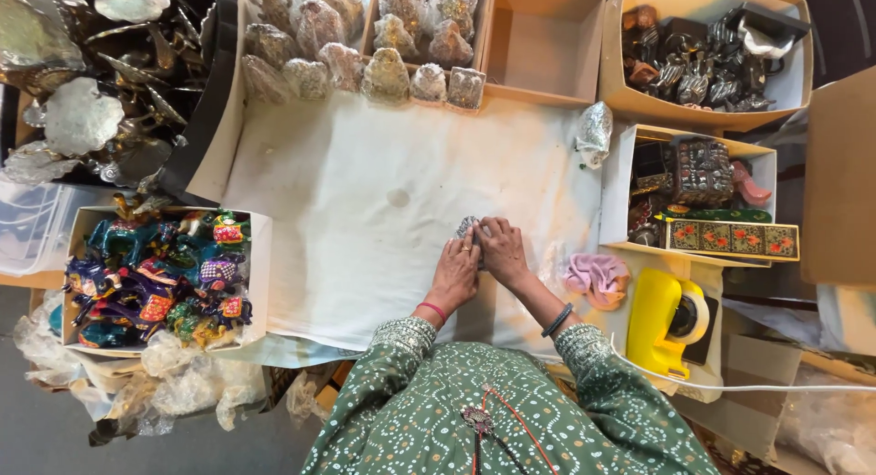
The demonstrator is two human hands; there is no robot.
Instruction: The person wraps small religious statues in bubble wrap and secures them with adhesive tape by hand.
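White cloth covers the desk where we work, and near its middle our two hands meet over a small wrapped item. Our left hand lies with its fingers curled down on the near side of the item, and our right hand presses on it from the other side, fingers closed around its edge; the two hands touch each other. The item is mostly hidden under them, so we can only say it looks silvery and patterned. To our left stands a box of brightly painted figurines. At the far edge sit rows of plastic-wrapped figures beside an empty cardboard box. To our right are a pink cloth, a yellow tape dispenser and a box holding decorated cases.
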